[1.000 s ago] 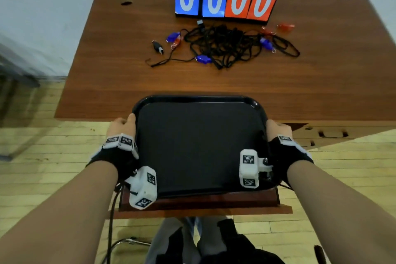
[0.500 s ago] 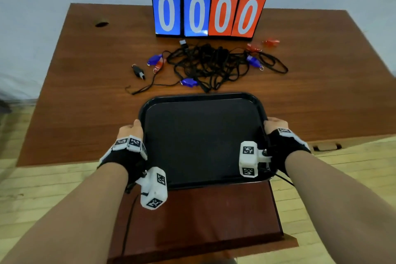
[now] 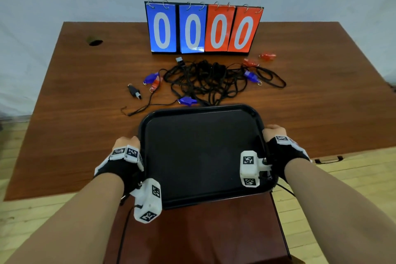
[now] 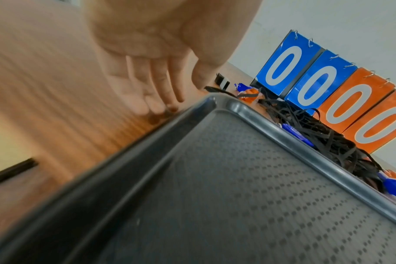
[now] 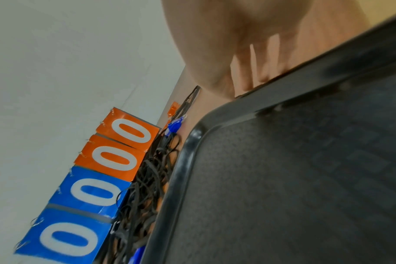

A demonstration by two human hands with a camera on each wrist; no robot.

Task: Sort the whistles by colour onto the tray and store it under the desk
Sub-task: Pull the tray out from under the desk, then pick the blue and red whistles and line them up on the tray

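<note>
Tray [image 3: 201,113] sits on the desk [image 3: 85,135], near end overhanging the edge toward us; nothing on it yet. We hold it at both sides: left hand [image 3: 126,146] at the left rim, fingers reaching down past and under the edge; right hand [image 3: 275,135] at the right rim, fingers curled under it. Both grasp the tray.

Whistles unsorted, all on the desk beyond the tray, cords [image 3: 205,79] in one black tangle. Visible: blue ones [image 3: 187,100] [image 3: 151,78] [image 3: 250,75], red ones [image 3: 267,56] [image 3: 249,62] [image 3: 156,83], a black one [image 3: 135,92]. Scoreboard [image 3: 203,28] stands behind.

Judgement: task barely begun. Left to do: untangle, sort by colour onto the tray, stow it under the desk. The knotted cords look like the slow part.
</note>
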